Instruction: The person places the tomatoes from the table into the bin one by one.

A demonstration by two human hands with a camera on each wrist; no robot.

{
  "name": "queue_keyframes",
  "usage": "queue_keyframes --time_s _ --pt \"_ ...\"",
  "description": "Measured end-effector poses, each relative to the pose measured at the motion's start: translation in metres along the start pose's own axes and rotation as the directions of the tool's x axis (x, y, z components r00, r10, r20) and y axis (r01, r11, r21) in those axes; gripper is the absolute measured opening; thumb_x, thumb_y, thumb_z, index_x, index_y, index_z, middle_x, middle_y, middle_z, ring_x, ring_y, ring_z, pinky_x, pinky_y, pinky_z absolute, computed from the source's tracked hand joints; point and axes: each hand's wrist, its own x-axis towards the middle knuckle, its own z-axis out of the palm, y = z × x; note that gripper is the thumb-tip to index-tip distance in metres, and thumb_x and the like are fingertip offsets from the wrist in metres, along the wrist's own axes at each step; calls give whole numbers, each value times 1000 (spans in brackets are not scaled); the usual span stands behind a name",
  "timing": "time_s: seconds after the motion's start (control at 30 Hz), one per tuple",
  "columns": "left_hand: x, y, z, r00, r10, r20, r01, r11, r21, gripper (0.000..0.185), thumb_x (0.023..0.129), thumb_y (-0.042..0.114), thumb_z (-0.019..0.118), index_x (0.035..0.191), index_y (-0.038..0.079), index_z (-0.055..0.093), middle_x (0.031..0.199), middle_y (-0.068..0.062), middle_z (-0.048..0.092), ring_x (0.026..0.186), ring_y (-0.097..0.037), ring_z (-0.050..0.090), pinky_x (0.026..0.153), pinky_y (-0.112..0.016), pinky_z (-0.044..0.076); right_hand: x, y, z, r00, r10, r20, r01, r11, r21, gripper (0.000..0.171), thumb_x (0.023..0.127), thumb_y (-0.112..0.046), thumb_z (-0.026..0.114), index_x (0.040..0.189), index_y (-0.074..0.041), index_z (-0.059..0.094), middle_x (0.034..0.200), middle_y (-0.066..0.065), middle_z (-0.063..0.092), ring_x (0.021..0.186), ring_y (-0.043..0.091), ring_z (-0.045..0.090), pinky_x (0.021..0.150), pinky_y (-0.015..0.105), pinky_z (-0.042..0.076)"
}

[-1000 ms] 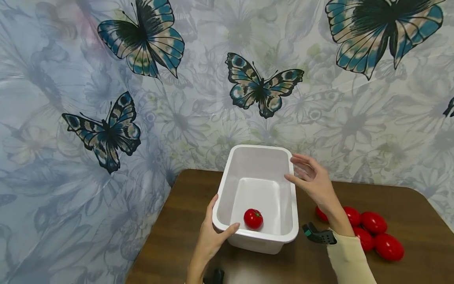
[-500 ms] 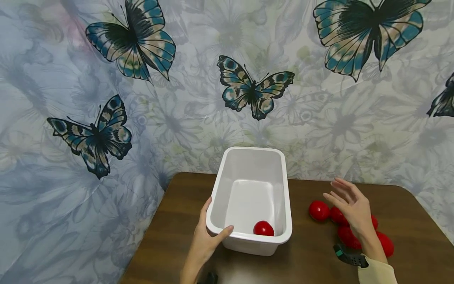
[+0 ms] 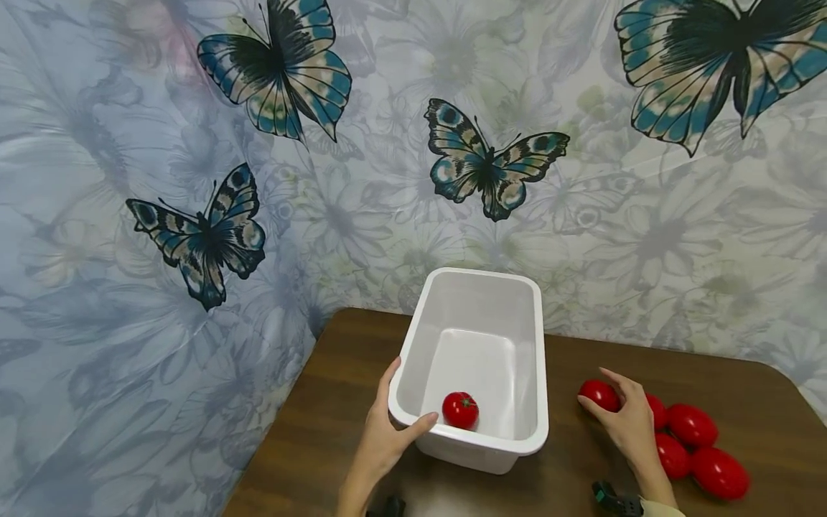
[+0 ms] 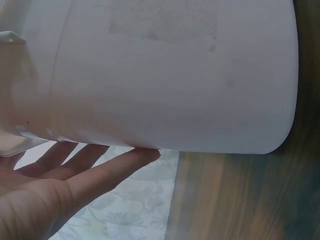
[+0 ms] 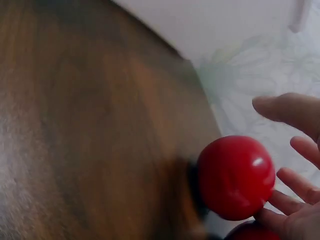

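A white plastic bin [image 3: 468, 449] stands on the table, with one red tomato [image 3: 460, 410] lying inside near its front wall. My left hand [image 3: 382, 438] holds the bin's front left corner, thumb over the rim and fingers along the outer side. In the left wrist view the fingers [image 4: 115, 172] lie against the bin's wall [image 4: 175, 100]. My right hand [image 3: 625, 416] is spread around another tomato [image 3: 599, 396] on the table, right of the bin. From the right wrist, the thumb [image 5: 285, 110] stands apart from this tomato [image 5: 236, 177], while other fingertips are right at its side.
Several more red tomatoes [image 3: 720, 472] sit grouped to the right of my right hand. The brown wooden table [image 3: 310, 431] ends at a wall covering [image 3: 362, 237] with butterflies. A dark wrist strap [image 3: 617, 500] is on my right wrist.
My right hand has moved from the bin's right rim to the tomatoes, then down around the leftmost one. The tomato in the bin has rolled. My left hand keeps hold of the bin.
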Motion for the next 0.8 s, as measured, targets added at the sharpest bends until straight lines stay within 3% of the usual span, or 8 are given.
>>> queue_keyframes --time_s 0.07,0.13,0.3,0.53,0.8 --pt "0 1 0 1000 0 -8 0 1000 15 101 85 21 88 164 28 26 155 -20 42 127 -42 52 96 -40 56 1 2 4 1000 -20 -16 19 999 -33 65 82 -9 88 139 6 59 137 34 49 125 51 46 100 58 47" --pt "-1 0 -1 1000 1 -17 -1 999 39 99 85 23 88 164 29 28 155 -19 43 129 -41 51 100 -45 54 1 6 8 1000 -18 -4 18 999 -50 64 82 -9 88 137 7 59 137 36 49 125 55 44 98 74 37" --pt "1 -1 1 1000 18 -24 -16 998 68 98 84 26 88 163 28 29 155 -17 45 130 -39 51 104 -50 52 1 12 12 999 23 45 -20 997 -79 66 82 -10 89 139 6 59 137 37 48 126 59 45 102 75 35" --pt "0 0 1 1000 20 -11 -20 1000 -4 100 85 17 87 164 25 27 154 -22 42 125 -41 51 92 -35 57 0 14 13 998 45 41 -40 994 -103 64 82 -10 89 138 2 61 138 35 51 127 59 47 101 74 39" --pt "-1 0 1 1000 25 -18 -25 1000 -8 100 85 14 87 164 24 27 149 -24 45 123 -46 53 88 -31 57 0 12 13 996 70 47 -65 994 -91 63 83 -11 88 139 0 61 140 34 50 128 59 46 102 75 38"
